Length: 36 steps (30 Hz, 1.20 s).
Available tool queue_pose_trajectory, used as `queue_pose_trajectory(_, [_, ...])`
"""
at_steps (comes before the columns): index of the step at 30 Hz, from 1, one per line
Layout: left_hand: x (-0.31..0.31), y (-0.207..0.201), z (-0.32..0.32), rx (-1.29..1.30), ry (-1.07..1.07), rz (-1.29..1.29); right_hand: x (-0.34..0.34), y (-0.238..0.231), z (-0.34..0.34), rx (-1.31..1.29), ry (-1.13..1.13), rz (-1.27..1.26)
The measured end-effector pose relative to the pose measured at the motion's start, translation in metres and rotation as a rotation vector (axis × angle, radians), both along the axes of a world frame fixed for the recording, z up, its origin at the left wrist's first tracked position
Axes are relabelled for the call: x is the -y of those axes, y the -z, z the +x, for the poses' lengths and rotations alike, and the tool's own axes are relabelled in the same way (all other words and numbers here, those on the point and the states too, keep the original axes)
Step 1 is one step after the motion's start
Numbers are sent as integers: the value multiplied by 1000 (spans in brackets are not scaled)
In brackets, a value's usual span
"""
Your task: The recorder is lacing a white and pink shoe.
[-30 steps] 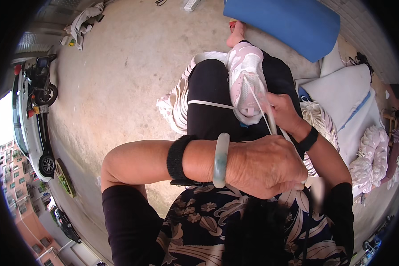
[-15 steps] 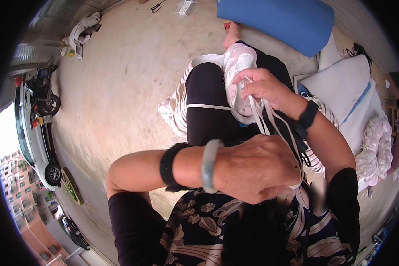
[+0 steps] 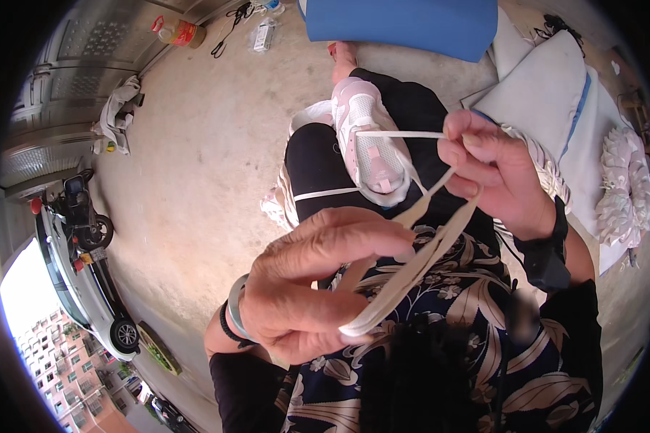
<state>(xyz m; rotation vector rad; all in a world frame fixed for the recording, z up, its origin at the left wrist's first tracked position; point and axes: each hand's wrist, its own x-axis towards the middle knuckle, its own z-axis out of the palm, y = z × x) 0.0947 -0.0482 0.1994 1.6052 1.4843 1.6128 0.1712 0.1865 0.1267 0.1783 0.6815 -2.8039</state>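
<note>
A pink and white sneaker [image 3: 354,101] rests on my lap, its opening towards me. A white shoelace [image 3: 401,134] runs from its side to my right hand [image 3: 500,173], which pinches it between thumb and fingers. More of the lace hangs in long strands from that hand down to my left hand [image 3: 307,281]. There the strands loop round the curled fingers of my left hand, close to my body. Another white lace crosses my dark trouser leg to the left of the sneaker.
A blue padded sheet [image 3: 404,29] lies at the far side, with pale sheets [image 3: 549,115] on the right. Bundled pink and white shoe pieces [image 3: 623,191] sit at far right. A bottle [image 3: 180,32] and scissors [image 3: 220,47] lie far left. A motorbike [image 3: 87,216] and white car stand left.
My left hand has moved left and turned its fingers up, spreading the lace wide. My right hand has moved right, off the sneaker, drawing a lace strand taut. The view has shifted.
</note>
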Motion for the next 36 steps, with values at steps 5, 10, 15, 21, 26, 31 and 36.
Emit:
queue_pose_trajectory(5, [-3, -8, 14, 124, 41, 28, 5, 5, 19, -25, -54, -107])
queue_pose_trajectory(10, [7, -5, 12, 118, -137, -145, 0, 6, 21, 50, -6, -48])
queue_pose_trajectory(15, [0, -15, 8, 112, 15, -89, 3, 8, 21, -60, -46, -104])
queue_pose_trajectory(21, [-10, 4, 8, 197, 78, -27, 11, 2, 35, -47, -110, -173])
queue_pose_trajectory(26, [-24, 13, 7, 334, 99, -56, 4, -9, 43, -116, -168, -81])
queue_pose_trajectory(31, [-40, 23, -4, 243, 351, -271, 4, -13, 47, -137, -189, -92])
queue_pose_trajectory(36, [-41, 32, -2, 197, 522, -325, -1, -14, 47, -159, -147, -15])
